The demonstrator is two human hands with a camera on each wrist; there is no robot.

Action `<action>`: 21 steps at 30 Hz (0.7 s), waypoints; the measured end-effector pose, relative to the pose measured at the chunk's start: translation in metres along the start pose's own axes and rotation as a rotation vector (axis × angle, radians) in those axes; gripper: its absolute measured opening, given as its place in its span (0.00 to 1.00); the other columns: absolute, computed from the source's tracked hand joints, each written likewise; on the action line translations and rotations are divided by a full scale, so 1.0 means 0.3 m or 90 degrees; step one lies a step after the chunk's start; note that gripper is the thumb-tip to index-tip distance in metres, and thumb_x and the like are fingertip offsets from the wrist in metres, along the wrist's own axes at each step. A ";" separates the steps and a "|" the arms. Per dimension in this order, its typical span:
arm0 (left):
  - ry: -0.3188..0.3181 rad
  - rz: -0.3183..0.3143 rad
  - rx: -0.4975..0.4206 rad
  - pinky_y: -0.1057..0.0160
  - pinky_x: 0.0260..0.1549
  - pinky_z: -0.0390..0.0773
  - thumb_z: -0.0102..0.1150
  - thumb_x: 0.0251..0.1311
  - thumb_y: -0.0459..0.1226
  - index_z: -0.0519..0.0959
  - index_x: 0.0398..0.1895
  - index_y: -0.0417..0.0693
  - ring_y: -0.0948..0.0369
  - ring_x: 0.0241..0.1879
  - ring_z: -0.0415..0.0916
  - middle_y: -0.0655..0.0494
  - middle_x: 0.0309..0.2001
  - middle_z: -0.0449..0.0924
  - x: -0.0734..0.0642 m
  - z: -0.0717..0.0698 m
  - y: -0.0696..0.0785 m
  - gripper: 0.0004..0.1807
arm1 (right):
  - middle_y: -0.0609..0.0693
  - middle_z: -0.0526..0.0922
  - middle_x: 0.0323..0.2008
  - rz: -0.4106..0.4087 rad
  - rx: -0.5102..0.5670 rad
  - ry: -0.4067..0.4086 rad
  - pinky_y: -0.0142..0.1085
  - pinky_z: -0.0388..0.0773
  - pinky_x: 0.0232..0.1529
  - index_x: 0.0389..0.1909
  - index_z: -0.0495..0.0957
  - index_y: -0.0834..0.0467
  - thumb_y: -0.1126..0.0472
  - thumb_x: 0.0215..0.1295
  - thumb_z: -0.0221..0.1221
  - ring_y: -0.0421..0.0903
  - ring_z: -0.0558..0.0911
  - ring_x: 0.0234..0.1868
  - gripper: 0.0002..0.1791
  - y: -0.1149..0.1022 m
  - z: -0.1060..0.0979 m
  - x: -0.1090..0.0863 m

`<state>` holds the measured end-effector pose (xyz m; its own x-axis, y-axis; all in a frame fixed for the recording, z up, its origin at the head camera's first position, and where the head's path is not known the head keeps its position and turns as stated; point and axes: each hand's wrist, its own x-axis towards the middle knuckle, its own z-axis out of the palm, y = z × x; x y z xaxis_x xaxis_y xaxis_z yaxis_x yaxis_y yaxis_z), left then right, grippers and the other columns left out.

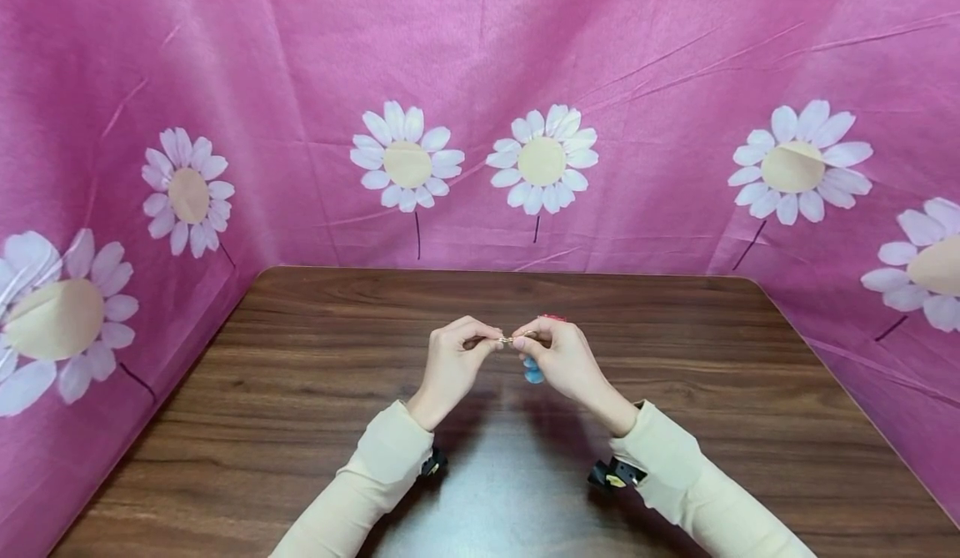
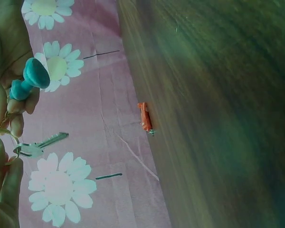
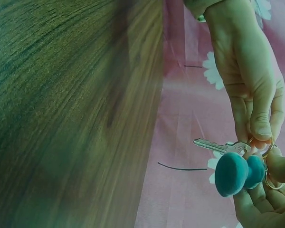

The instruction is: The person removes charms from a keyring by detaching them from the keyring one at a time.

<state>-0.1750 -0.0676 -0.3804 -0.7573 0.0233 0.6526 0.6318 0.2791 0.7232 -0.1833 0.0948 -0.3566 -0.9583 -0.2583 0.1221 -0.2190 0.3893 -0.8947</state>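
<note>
Over the middle of the table, both hands meet at a gold key ring. My left hand [image 1: 450,362] pinches the key ring [image 3: 272,144] between thumb and fingers, and a silver key [image 3: 218,146] hangs from it. Opposite, my right hand [image 1: 568,362] pinches the gold fittings of a keychain at that ring. The keychain's blue, knob-shaped charm [image 3: 232,175] dangles under the right fingers. Whether the two parts are linked is hidden by the fingertips. A small red-orange object [image 2: 145,116] with a metal end lies on the table beyond the right hand.
The brown wood-grain table [image 1: 315,424] reaches back to a pink curtain [image 1: 480,32] printed with white daisies, which closes off the back and both sides. Dark wrist devices [image 1: 617,475] sit under the cream sleeves [image 1: 663,449].
</note>
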 end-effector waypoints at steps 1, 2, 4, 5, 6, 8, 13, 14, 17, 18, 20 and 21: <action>0.002 -0.006 -0.007 0.65 0.27 0.82 0.65 0.44 0.25 0.81 0.23 0.33 0.52 0.26 0.81 0.43 0.28 0.82 -0.002 0.003 -0.016 0.02 | 0.49 0.79 0.19 0.001 0.005 0.000 0.32 0.77 0.18 0.34 0.79 0.61 0.64 0.59 0.60 0.40 0.75 0.17 0.05 0.000 0.000 -0.001; 0.003 -0.008 -0.011 0.66 0.27 0.81 0.65 0.44 0.25 0.81 0.23 0.34 0.53 0.26 0.81 0.43 0.28 0.82 -0.003 0.004 -0.021 0.02 | 0.49 0.78 0.19 -0.001 0.007 0.000 0.32 0.77 0.18 0.33 0.79 0.61 0.64 0.59 0.60 0.40 0.75 0.17 0.05 0.001 0.000 -0.001; 0.005 -0.012 -0.021 0.69 0.27 0.81 0.65 0.45 0.26 0.82 0.24 0.35 0.55 0.26 0.81 0.44 0.28 0.82 -0.005 0.005 -0.027 0.02 | 0.49 0.78 0.19 -0.007 0.007 0.002 0.31 0.76 0.17 0.33 0.80 0.61 0.64 0.59 0.60 0.40 0.75 0.16 0.04 0.003 0.000 -0.002; 0.006 -0.013 -0.023 0.69 0.28 0.81 0.66 0.45 0.27 0.82 0.24 0.35 0.56 0.27 0.81 0.45 0.28 0.83 -0.005 0.005 -0.030 0.02 | 0.49 0.78 0.19 -0.008 0.010 0.002 0.31 0.76 0.17 0.33 0.79 0.61 0.64 0.59 0.60 0.40 0.74 0.16 0.04 0.004 0.001 -0.002; 0.006 -0.012 -0.025 0.70 0.28 0.81 0.66 0.45 0.27 0.82 0.24 0.36 0.57 0.27 0.81 0.45 0.28 0.83 -0.006 0.004 -0.032 0.02 | 0.49 0.78 0.18 -0.010 0.015 0.003 0.31 0.75 0.17 0.33 0.79 0.61 0.64 0.59 0.59 0.40 0.74 0.16 0.04 0.005 0.001 -0.002; 0.008 -0.013 -0.026 0.70 0.28 0.81 0.66 0.45 0.28 0.82 0.24 0.37 0.59 0.27 0.81 0.46 0.28 0.83 -0.004 0.004 -0.033 0.02 | 0.50 0.77 0.18 -0.011 0.029 0.002 0.30 0.74 0.16 0.33 0.79 0.62 0.65 0.59 0.59 0.40 0.73 0.15 0.04 0.007 0.001 0.000; 0.011 -0.062 -0.049 0.70 0.27 0.80 0.66 0.45 0.28 0.82 0.25 0.36 0.65 0.27 0.79 0.44 0.28 0.83 0.001 0.005 -0.026 0.03 | 0.47 0.75 0.17 -0.003 0.086 -0.006 0.29 0.73 0.16 0.34 0.78 0.68 0.68 0.59 0.58 0.38 0.71 0.16 0.05 0.013 0.002 0.006; 0.010 -0.081 -0.062 0.70 0.27 0.79 0.66 0.45 0.28 0.82 0.26 0.35 0.67 0.27 0.79 0.43 0.28 0.83 0.001 0.005 -0.024 0.04 | 0.46 0.76 0.17 -0.001 0.099 -0.008 0.29 0.73 0.16 0.34 0.77 0.69 0.68 0.59 0.57 0.37 0.72 0.16 0.06 0.014 0.001 0.006; 0.009 -0.136 -0.116 0.71 0.29 0.79 0.64 0.46 0.25 0.81 0.28 0.31 0.70 0.28 0.78 0.37 0.30 0.82 0.004 0.007 -0.013 0.05 | 0.50 0.81 0.21 0.000 0.121 -0.007 0.28 0.74 0.17 0.35 0.76 0.71 0.69 0.60 0.57 0.36 0.74 0.18 0.07 0.015 -0.002 0.010; 0.009 -0.153 -0.137 0.71 0.29 0.79 0.64 0.46 0.25 0.81 0.29 0.30 0.70 0.28 0.78 0.36 0.31 0.82 0.005 0.008 -0.010 0.05 | 0.51 0.83 0.23 -0.002 0.123 -0.007 0.28 0.75 0.18 0.35 0.76 0.71 0.69 0.60 0.57 0.35 0.75 0.19 0.07 0.015 -0.004 0.010; 0.007 -0.178 -0.173 0.70 0.31 0.79 0.62 0.47 0.24 0.80 0.30 0.28 0.71 0.29 0.78 0.33 0.32 0.81 0.004 0.009 -0.006 0.06 | 0.56 0.84 0.27 -0.008 0.126 -0.010 0.27 0.76 0.20 0.36 0.76 0.71 0.69 0.60 0.56 0.34 0.76 0.21 0.07 0.018 -0.008 0.011; 0.006 -0.186 -0.190 0.69 0.31 0.79 0.62 0.47 0.24 0.79 0.30 0.28 0.70 0.29 0.79 0.33 0.32 0.81 0.004 0.010 -0.004 0.06 | 0.57 0.85 0.27 -0.010 0.125 -0.011 0.27 0.76 0.21 0.36 0.77 0.71 0.69 0.60 0.57 0.34 0.77 0.22 0.07 0.020 -0.010 0.011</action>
<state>-0.1771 -0.0650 -0.3811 -0.9109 -0.0255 0.4118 0.4123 -0.0178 0.9109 -0.1884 0.0989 -0.3602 -0.9513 -0.2789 0.1315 -0.1928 0.2052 -0.9595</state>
